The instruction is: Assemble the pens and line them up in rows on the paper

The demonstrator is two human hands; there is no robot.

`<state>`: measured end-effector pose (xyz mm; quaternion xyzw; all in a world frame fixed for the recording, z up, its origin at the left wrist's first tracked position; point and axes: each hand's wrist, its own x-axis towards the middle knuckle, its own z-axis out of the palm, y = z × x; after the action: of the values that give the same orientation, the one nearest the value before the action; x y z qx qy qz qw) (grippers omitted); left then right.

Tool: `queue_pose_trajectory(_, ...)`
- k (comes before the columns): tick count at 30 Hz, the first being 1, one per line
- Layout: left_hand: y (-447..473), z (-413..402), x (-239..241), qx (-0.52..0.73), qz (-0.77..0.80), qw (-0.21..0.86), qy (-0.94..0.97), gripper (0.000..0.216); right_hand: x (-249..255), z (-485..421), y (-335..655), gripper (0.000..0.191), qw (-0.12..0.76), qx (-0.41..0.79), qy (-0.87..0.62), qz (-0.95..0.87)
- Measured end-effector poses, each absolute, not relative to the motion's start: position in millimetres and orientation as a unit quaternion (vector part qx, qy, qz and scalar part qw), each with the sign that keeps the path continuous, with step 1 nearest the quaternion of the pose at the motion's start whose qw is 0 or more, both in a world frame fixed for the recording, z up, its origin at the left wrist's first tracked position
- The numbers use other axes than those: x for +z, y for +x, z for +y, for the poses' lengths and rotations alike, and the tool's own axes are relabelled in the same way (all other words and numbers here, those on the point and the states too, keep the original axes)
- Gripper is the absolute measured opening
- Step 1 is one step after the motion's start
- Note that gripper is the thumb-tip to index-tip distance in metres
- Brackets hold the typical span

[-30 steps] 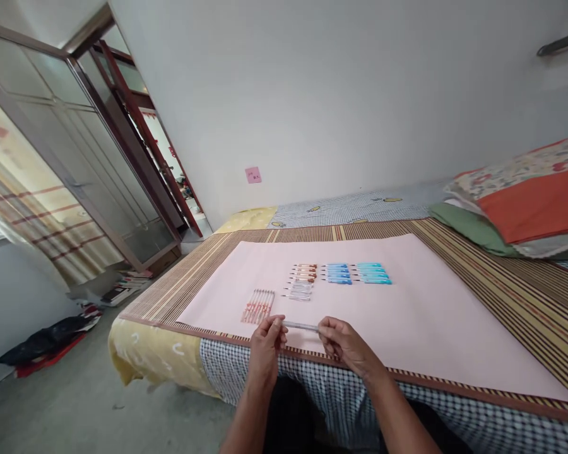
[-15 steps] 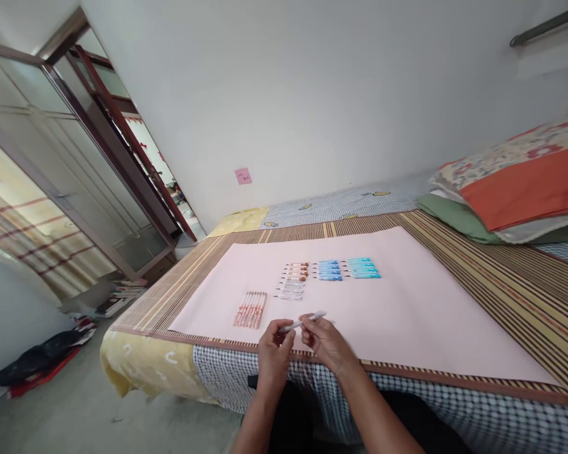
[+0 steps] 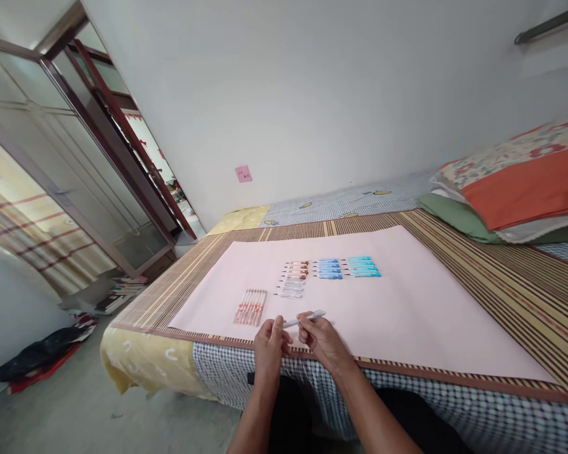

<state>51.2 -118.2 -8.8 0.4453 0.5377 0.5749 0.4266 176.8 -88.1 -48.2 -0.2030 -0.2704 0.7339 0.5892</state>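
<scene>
In the head view, the right hand (image 3: 324, 340) has its thumb and fingers closed in a pinch around a pale, slim pen (image 3: 318, 314), whose far end sticks out past them, tilted up to the right. The left hand (image 3: 268, 347) has its fingers curled in at the pen's other end; whether they grip it or only touch it, I cannot tell. Just beyond the left fingers, to their left, lie red-patterned pens (image 3: 250, 312) side by side. Straight beyond both hands' fingers are clear pens (image 3: 293, 289), then brown pens (image 3: 303, 272); farther right lie blue pens (image 3: 331, 272) and turquoise pens (image 3: 369, 269). A pink sheet (image 3: 407, 309) spreads beneath them all.
</scene>
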Motion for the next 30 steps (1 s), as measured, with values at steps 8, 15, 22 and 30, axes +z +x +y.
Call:
queue_pose_trajectory(8,54.2,-117.4,-9.8,0.602,0.500,0.482,0.394,0.048,-49.9,-85.4,177.3,0.036,0.589,0.739,-0.206,-0.254)
queue_pose_trajectory(15,57.1,-114.9,-11.9,0.588,0.491,0.507,0.394,0.055,-49.8,-84.5,178.9,0.034,0.600,0.735,-0.207,-0.240)
queue_pose_trajectory(22,63.0,-112.2,-9.9,0.595,0.502,0.498,0.382,0.051,-48.7,-84.8,180.0,0.034,0.602,0.735,-0.207,-0.234)
queue_pose_trajectory(30,71.6,-106.7,-7.5,0.615,0.439,0.529,0.387,0.047,-49.8,-83.1,182.7,0.033,0.616,0.725,-0.200,-0.236)
